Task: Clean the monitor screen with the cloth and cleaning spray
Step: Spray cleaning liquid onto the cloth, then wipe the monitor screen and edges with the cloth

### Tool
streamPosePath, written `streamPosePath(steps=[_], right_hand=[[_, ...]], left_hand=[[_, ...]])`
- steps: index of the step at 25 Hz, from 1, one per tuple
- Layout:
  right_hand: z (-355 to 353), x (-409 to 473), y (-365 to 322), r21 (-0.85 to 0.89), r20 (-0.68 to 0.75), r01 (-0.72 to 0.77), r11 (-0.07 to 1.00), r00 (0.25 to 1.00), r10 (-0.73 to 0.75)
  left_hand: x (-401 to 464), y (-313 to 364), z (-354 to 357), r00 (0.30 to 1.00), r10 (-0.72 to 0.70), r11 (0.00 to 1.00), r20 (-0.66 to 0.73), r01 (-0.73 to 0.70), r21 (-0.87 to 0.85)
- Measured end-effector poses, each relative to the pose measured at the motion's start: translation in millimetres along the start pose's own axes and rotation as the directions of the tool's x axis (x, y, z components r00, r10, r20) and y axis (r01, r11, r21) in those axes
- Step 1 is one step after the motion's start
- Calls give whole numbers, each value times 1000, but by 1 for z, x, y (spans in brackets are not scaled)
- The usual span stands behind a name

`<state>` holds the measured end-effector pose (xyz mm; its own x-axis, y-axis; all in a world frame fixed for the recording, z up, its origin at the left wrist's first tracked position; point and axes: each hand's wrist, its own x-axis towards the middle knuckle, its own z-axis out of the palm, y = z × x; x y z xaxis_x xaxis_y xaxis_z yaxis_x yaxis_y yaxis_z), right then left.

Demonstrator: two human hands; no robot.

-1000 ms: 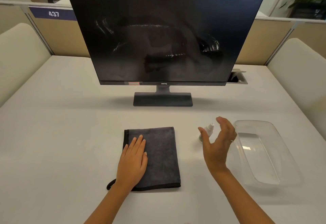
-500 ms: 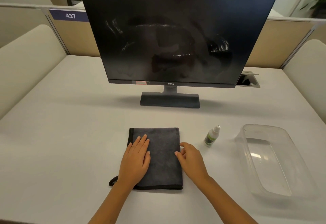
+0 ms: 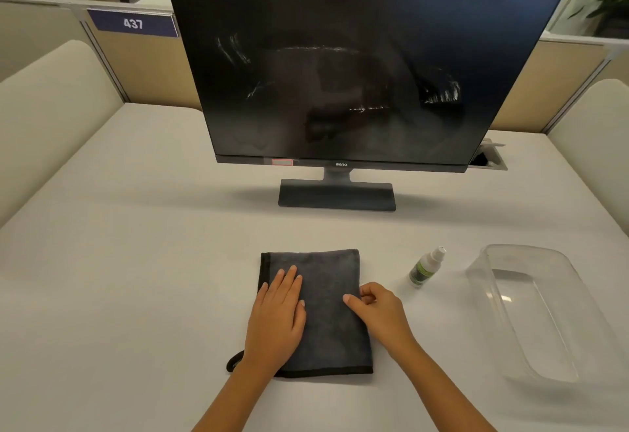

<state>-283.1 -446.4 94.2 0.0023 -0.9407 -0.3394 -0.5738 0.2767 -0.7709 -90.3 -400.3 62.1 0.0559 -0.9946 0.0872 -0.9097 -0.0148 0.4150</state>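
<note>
So the dark grey cloth was lying folded flat on the pale counter, right in front of the person. Their left hand was resting flat on the left half of it, fingers straight and held close together, palm down. The right hand was at the cloth's right edge, with the thumb lying on top of the fabric and the other fingers curled in at the edge, so it looked like a pinch on that edge, though I couldn't see whether the fingertips had got underneath.

A little way off to the right of the right fingers, and slightly further back, stood the small spray bottle, upright with a white nozzle and a green label, touching nothing but the counter. Further right again sat a clear plastic tub, well apart from either hand.

Straight back from both sets of fingers, well beyond the far edge of the cloth, was the monitor on its flat dark stand. The screen was off and pretty smeary, with whitish streaks toward the upper left and over on the right side.

Behind it, off to the left, a blue sign on the partition read 437.
</note>
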Motion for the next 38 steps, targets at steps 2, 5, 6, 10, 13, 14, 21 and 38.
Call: streamPosePath(steps=[2, 5, 6, 10, 13, 14, 21, 38], right_hand=[[3, -3, -3, 67, 8, -53, 996, 999, 53], [5, -8, -11, 255, 81, -154, 954, 987, 138], [4, -9, -15, 323, 114, -180, 929, 982, 151], [6, -17, -45, 496, 171, -191, 847, 978, 121], [13, -17, -67, 554, 152, -165, 816, 984, 96], [16, -18, -74, 579, 138, -153, 801, 987, 88], [44, -15, -146, 752, -58, -12, 659, 995, 83], [72, 91, -375, -269, -813, 727, 632, 181, -554]], left_hand=[[0, -3, 0, 1000, -1, 1000, 21, 1, -15], [2, -7, -4, 999, 17, 994, 49, -11, -107], [3, -9, -8, 998, 25, 987, 59, -15, -160], [9, -28, -28, 987, 159, 945, 35, -142, -294], [15, -52, -44, 956, 292, 920, -11, -284, -271], [18, -60, -50, 952, 306, 915, -28, -302, -268], [85, -118, -137, 925, 200, 905, -323, -301, -301], [310, -72, -354, 934, -62, 429, -351, -292, -854]])
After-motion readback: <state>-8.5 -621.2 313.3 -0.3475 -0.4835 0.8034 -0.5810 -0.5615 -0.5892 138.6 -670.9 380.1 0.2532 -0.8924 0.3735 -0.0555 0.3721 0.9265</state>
